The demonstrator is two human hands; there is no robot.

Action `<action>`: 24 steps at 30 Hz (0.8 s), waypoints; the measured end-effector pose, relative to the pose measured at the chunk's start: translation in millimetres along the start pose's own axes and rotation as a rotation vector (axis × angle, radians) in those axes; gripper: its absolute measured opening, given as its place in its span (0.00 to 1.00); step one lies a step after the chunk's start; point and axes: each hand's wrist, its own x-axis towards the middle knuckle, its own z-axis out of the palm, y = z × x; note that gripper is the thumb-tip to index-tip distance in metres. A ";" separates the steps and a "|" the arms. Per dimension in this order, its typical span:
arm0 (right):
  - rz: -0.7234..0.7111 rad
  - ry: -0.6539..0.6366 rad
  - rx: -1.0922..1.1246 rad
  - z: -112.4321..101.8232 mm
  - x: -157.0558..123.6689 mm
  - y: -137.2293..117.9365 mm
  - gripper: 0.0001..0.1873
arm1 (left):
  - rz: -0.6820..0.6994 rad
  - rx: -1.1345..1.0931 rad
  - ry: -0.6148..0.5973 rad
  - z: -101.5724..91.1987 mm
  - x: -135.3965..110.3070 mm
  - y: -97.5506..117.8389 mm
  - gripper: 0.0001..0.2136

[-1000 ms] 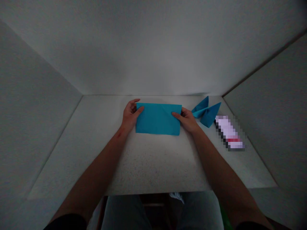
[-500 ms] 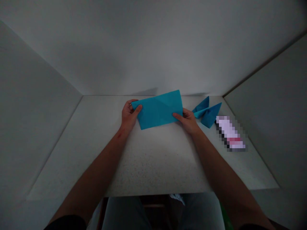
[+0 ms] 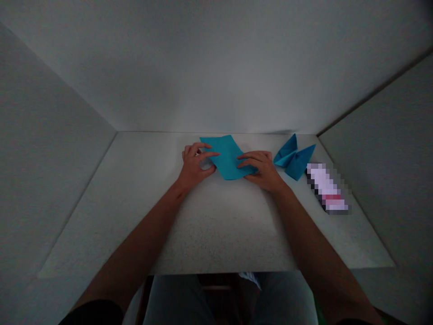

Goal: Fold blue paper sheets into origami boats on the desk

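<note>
A folded blue paper sheet (image 3: 227,156) lies on the white table (image 3: 209,225), turned at an angle. My left hand (image 3: 195,164) rests at its left edge, fingers spread, with the index fingertip stretched onto the sheet. My right hand (image 3: 262,169) lies flat over the sheet's lower right corner, fingers stretched out and pressing down. Neither hand grips the paper.
A folded blue paper figure (image 3: 293,158) with two pointed wings stands to the right of my right hand. Beyond it lies a blurred white oblong object (image 3: 327,187). White walls close the table at the back and both sides. The front edge is near my lap.
The paper was held up off the table by both hands, then turned and laid down. My hands have let go of its ends and now rest flat on it.
</note>
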 end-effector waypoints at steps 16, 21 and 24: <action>0.040 -0.100 0.358 11.6 6.3 -8.1 0.19 | -0.048 -0.217 -0.255 8.3 3.2 -7.7 0.15; 0.152 0.044 0.287 9.3 8.2 -10.4 0.20 | 0.017 0.036 -0.280 6.1 -1.7 -1.2 0.10; 0.219 0.138 0.201 11.0 8.2 -5.2 0.20 | 0.054 0.012 -0.363 4.4 -1.6 -0.5 0.14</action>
